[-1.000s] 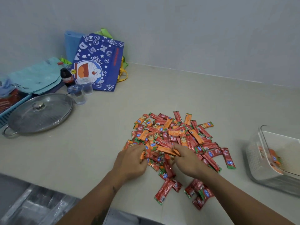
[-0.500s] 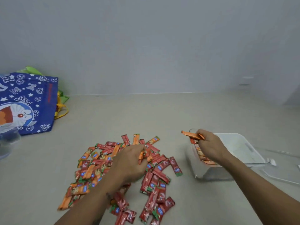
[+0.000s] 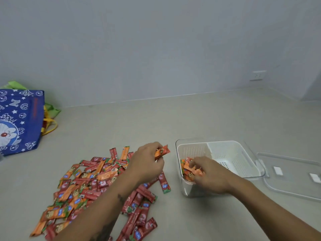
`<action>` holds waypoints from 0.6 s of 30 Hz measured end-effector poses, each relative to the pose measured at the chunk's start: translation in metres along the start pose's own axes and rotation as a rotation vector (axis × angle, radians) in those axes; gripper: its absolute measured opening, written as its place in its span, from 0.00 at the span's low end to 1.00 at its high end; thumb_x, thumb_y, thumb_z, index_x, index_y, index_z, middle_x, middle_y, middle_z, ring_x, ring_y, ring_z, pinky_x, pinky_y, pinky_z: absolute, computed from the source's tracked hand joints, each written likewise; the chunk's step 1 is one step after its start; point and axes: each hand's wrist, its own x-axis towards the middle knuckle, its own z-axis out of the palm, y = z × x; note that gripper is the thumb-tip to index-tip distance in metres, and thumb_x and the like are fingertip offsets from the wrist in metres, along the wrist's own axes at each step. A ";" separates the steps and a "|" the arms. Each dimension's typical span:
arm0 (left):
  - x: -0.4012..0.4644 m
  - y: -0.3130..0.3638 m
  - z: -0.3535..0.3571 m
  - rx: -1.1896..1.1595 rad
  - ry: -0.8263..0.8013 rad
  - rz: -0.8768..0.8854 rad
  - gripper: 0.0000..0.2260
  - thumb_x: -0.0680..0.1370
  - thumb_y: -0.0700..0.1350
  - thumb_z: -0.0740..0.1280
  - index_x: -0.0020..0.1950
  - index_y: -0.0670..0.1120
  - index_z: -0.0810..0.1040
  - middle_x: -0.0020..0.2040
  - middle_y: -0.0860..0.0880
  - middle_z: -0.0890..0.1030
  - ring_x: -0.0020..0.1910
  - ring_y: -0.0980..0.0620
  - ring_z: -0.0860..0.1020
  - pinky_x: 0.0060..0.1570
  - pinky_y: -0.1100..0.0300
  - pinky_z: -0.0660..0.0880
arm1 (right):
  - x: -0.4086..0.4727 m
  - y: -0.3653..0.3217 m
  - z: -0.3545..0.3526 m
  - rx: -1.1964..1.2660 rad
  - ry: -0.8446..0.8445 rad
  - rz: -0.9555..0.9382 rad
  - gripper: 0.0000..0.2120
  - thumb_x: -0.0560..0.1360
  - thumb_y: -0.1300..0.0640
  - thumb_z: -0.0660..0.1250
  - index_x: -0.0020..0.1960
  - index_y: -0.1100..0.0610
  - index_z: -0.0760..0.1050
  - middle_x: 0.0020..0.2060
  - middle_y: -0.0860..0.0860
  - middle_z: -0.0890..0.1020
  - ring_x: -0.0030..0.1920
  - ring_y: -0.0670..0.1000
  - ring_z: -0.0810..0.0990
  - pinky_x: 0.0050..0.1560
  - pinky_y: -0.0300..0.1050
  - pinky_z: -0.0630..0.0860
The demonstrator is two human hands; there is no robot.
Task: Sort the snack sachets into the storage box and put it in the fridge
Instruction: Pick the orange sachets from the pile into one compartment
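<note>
Pale countertop (image 3: 173, 119) against a bare grey wall, socket (image 3: 258, 76) far off at the corner. Blue cartoon bag (image 3: 19, 122) standing well away beyond the left arm, out of the work.

Left hand (image 3: 147, 164) raised just above the far edge of the sachet pile (image 3: 97, 185), fingers pinched shut on an orange sachet (image 3: 162, 151), its free end poking out toward the storage box (image 3: 220, 164). Held by one end, probably so it can be passed or dropped straight across the short gap.

Right hand (image 3: 210, 174) dipped into the near-left compartment of the box, fingers curled among orange sachets already lying there (image 3: 188, 169); whether closed on one or only releasing and tidying, cannot tell. White perforated insert with a divider, the compartment beyond the right hand's knuckles bare — likely kept for the red kind, hence orange picked first.

Box parked just beside the pile, on the right hand's side, for short trips. Clear lid (image 3: 291, 176) laid flat past the box, beyond the right wrist, out of the way until filling ends.

Pile mixed, red and orange, spread under and behind the left forearm; most sorting not yet done. No fridge in view.
</note>
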 end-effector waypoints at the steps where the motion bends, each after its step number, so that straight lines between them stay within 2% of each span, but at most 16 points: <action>1: 0.006 0.007 0.003 -0.001 -0.028 -0.018 0.07 0.74 0.47 0.63 0.50 0.54 0.75 0.44 0.55 0.77 0.46 0.51 0.75 0.45 0.54 0.74 | -0.006 0.004 0.002 -0.113 -0.056 -0.003 0.17 0.73 0.49 0.66 0.61 0.46 0.74 0.58 0.48 0.75 0.56 0.52 0.76 0.57 0.46 0.73; 3: 0.018 0.022 0.013 0.018 -0.097 -0.042 0.09 0.74 0.46 0.63 0.53 0.54 0.75 0.45 0.54 0.78 0.47 0.50 0.75 0.45 0.54 0.75 | -0.013 0.012 0.013 -0.396 -0.078 -0.015 0.17 0.72 0.47 0.64 0.60 0.48 0.72 0.59 0.50 0.77 0.59 0.55 0.76 0.56 0.49 0.73; 5: 0.031 0.037 0.024 0.022 -0.181 -0.062 0.11 0.74 0.46 0.63 0.56 0.54 0.76 0.47 0.53 0.79 0.47 0.49 0.77 0.45 0.54 0.76 | -0.016 0.013 0.024 -0.537 0.042 -0.051 0.15 0.73 0.50 0.62 0.59 0.51 0.73 0.58 0.53 0.79 0.59 0.58 0.77 0.54 0.49 0.73; 10: 0.067 0.062 0.056 0.111 -0.318 -0.036 0.16 0.74 0.47 0.67 0.61 0.52 0.76 0.55 0.48 0.80 0.52 0.47 0.77 0.52 0.54 0.76 | -0.012 0.018 0.032 -0.538 0.173 -0.127 0.13 0.73 0.51 0.63 0.56 0.54 0.77 0.54 0.54 0.81 0.55 0.58 0.79 0.49 0.49 0.73; 13: 0.082 0.067 0.071 0.191 -0.389 -0.017 0.23 0.74 0.50 0.70 0.68 0.52 0.72 0.63 0.48 0.76 0.61 0.47 0.74 0.60 0.51 0.73 | -0.011 0.022 0.033 -0.509 0.211 -0.152 0.11 0.72 0.52 0.64 0.52 0.54 0.77 0.52 0.54 0.82 0.52 0.58 0.80 0.46 0.48 0.72; 15: 0.086 0.065 0.076 0.220 -0.449 -0.022 0.27 0.74 0.51 0.72 0.72 0.51 0.70 0.65 0.49 0.74 0.64 0.48 0.72 0.64 0.52 0.72 | -0.011 0.024 0.035 -0.495 0.245 -0.173 0.11 0.72 0.53 0.63 0.52 0.54 0.77 0.51 0.54 0.82 0.51 0.59 0.80 0.46 0.48 0.72; 18: 0.081 0.058 0.074 0.206 -0.391 0.027 0.21 0.76 0.48 0.70 0.69 0.50 0.73 0.61 0.50 0.75 0.61 0.50 0.73 0.62 0.54 0.73 | -0.010 0.025 0.037 -0.479 0.277 -0.197 0.12 0.72 0.52 0.63 0.53 0.55 0.77 0.52 0.54 0.82 0.51 0.59 0.80 0.46 0.48 0.71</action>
